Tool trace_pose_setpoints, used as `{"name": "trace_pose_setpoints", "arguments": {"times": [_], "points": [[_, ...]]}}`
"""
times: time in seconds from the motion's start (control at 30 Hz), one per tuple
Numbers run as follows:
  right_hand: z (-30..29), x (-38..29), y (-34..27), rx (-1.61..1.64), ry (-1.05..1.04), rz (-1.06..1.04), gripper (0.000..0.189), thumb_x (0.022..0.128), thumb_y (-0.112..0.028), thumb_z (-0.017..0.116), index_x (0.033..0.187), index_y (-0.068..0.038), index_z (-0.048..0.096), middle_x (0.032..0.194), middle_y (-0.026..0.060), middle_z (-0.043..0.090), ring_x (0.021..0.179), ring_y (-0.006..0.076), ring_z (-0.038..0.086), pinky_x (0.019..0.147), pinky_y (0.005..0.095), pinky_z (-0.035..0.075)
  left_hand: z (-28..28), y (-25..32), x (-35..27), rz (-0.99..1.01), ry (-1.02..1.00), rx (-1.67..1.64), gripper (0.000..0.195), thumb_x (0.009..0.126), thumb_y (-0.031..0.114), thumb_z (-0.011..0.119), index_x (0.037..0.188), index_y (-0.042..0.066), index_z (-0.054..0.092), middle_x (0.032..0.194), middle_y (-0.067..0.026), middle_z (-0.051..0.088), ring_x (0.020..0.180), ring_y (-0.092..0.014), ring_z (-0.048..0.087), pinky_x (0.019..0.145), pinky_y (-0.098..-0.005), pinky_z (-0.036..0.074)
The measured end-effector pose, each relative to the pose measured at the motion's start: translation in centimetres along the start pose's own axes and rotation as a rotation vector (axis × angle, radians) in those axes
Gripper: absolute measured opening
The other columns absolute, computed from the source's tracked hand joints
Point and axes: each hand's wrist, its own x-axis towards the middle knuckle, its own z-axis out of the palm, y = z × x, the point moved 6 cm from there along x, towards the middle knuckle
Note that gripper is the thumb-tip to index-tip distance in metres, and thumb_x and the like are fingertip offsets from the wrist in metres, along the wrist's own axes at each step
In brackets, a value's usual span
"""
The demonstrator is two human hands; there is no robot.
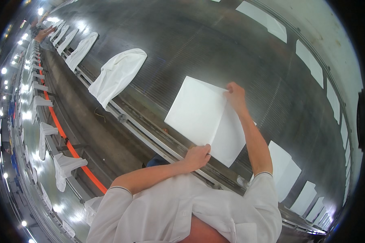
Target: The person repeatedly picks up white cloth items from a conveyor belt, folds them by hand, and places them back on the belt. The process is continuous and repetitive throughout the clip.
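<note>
A smooth white sheet (pixel 197 111), either paper or cloth, lies over the near edge of a long dark table (pixel 182 51). An edge or crease runs down it between my two hands, with a shaded panel (pixel 229 136) to the right. My right hand (pixel 235 95) pinches the sheet at the far end of that line. At the near end, close to the table's metal rail (pixel 158 138), my left hand (pixel 199 156) grips the edge with curled fingers. To the left, a white fabric piece (pixel 120 76) with a rounded end lies partly over the rail.
More white fabric pieces (pixel 82 51) line the near edge toward a person (pixel 44 33) at the far left. White sheets (pixel 283 171) continue at right and along the far rail (pixel 310 48). Behind me, an orange hose-like band (pixel 56 121) runs beside another table (pixel 33 145) bearing white pieces.
</note>
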Motion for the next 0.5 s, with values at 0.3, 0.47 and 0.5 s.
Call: {"name": "trace_pose_setpoints", "arguments": {"times": [0.3, 0.47, 0.5], "points": [[0.3, -6.2, -3.4, -0.575, 0.069, -0.26, 0.064, 0.097, -0.034, 0.057, 0.15, -0.004, 0.038, 0.159, 0.017, 0.031, 0.147, 0.0455, 0.021, 0.116, 0.0593, 0.022, -7.0, -0.1, -2.4, 0.092, -0.058, -0.161, 0.024, 0.089, 0.019, 0.067, 0.105, 0.003, 0.062, 0.078, -0.0108, 0.067, 0.071, -0.029, 0.066, 0.065, -0.0407, 0.051], [3.6, -7.1, -2.4, -0.703, -0.231, -0.016, 0.066, 0.103, -0.046, 0.04, 0.154, -0.004, 0.032, 0.164, 0.0166, 0.022, 0.149, 0.0459, 0.017, 0.118, 0.0614, 0.015, -14.6, -3.3, -5.4, 0.045, 0.01, -0.303, 0.024, 0.091, 0.02, 0.068, 0.107, 0.002, 0.064, 0.081, -0.009, 0.068, 0.069, -0.02, 0.066, 0.063, -0.0345, 0.052], [3.7, -6.7, -1.9, -0.677, -0.282, 0.075, 0.065, 0.104, -0.045, 0.041, 0.153, -0.004, 0.033, 0.164, 0.0171, 0.023, 0.149, 0.046, 0.018, 0.118, 0.061, 0.016, -16.6, -4.4, -6.5, 0.074, 0.075, -0.313, 0.024, 0.091, 0.019, 0.069, 0.107, 0.002, 0.065, 0.081, -0.009, 0.068, 0.069, -0.02, 0.066, 0.063, -0.0341, 0.052]]}}
